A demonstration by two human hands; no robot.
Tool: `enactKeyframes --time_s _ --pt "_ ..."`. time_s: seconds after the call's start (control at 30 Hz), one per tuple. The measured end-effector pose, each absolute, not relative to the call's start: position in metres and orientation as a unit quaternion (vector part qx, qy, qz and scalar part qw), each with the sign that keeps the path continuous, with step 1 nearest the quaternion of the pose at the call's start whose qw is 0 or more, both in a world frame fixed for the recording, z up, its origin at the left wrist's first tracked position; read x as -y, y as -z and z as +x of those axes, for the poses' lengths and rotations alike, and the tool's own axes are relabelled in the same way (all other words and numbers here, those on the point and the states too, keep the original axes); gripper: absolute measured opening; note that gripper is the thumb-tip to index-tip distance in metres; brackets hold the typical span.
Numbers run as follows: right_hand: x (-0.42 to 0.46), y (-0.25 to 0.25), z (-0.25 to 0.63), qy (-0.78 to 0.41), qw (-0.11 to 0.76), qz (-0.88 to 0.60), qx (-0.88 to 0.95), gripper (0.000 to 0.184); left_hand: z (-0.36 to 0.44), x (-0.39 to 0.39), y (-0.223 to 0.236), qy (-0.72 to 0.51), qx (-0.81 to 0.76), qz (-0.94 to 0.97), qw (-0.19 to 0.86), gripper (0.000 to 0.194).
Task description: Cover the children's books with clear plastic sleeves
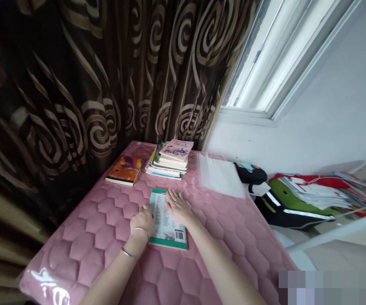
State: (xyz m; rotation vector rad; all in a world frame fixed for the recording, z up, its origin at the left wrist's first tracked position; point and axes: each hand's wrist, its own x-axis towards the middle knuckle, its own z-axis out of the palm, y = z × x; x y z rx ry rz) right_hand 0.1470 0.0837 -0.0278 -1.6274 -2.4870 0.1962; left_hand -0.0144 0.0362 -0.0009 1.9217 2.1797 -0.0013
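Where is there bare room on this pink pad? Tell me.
Bare quilting on the pink pad shows left of the left hand, below the orange book. More lies right of the right hand and the green-edged book, below the plastic sleeve. Crowded: the far edge, around the book stack.

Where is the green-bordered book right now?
In the head view, the green-bordered book lies flat on the pink quilted pad, with the right hand resting on it, the left hand at its left edge, and stacked books beyond it.

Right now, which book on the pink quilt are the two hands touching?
The green-bordered book, touched by the left hand and right hand; the orange book lies apart, and the others sit in a stack.
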Motion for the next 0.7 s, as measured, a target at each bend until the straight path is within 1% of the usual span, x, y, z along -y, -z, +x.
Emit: enactKeyframes --time_s 0.1,0.2,0.33,0.43,0.57,0.7 --pt "-0.090 0.027 0.146 -0.067 0.086 -0.574 0.811 0.056 -0.010 -0.030 -0.004 0.001 -0.757 0.645 0.109 0.039" --pt "-0.084 0.029 0.143 -0.044 0.108 -0.606 0.787 0.053 -0.008 -0.024 -0.008 -0.004 -0.756 0.644 0.119 0.037" --pt "-0.063 0.029 0.138 0.024 0.157 -0.642 0.750 0.046 -0.015 -0.026 -0.010 -0.038 -0.743 0.640 0.193 0.044" --pt "-0.041 0.029 0.136 0.044 0.183 -0.642 0.743 0.042 -0.025 -0.036 -0.009 -0.059 -0.733 0.635 0.237 0.045" --pt "-0.019 0.031 0.132 0.017 0.202 -0.657 0.726 0.040 -0.037 -0.045 -0.009 -0.076 -0.725 0.626 0.277 0.038" --pt "-0.016 0.031 0.127 -0.014 0.205 -0.654 0.728 0.042 -0.033 -0.042 -0.015 -0.114 -0.721 0.618 0.291 0.025"
